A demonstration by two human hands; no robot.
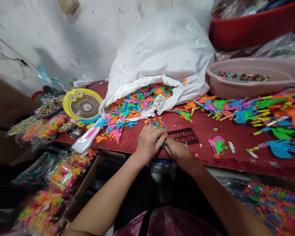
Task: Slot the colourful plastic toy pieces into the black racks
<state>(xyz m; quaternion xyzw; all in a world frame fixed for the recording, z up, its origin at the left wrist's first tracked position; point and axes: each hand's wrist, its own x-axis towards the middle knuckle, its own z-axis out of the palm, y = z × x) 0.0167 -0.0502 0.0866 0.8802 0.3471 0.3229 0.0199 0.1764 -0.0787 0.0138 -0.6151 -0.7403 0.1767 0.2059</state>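
Observation:
My left hand [149, 141] and my right hand [179, 151] meet at the front edge of the red table [127, 143]. Both are closed, fingertips together around a small piece that they mostly hide; I cannot make out its kind. Just behind my right hand lies a black plastic grid [186, 135] with rectangular openings. A few orange and blue plastic pieces [158, 122] lie beyond my left hand. Right of the grid rests a small pink and green plastic piece [217, 146].
A white sack [159, 49] spills colourful plastic pieces [137, 101] onto the table. To its left stands a yellow fan [85, 105]. A pink basin [255, 75], a red tub [255, 31] and many colourful toys [282, 147] occupy the right. Bagged pieces [64, 173] sit lower left.

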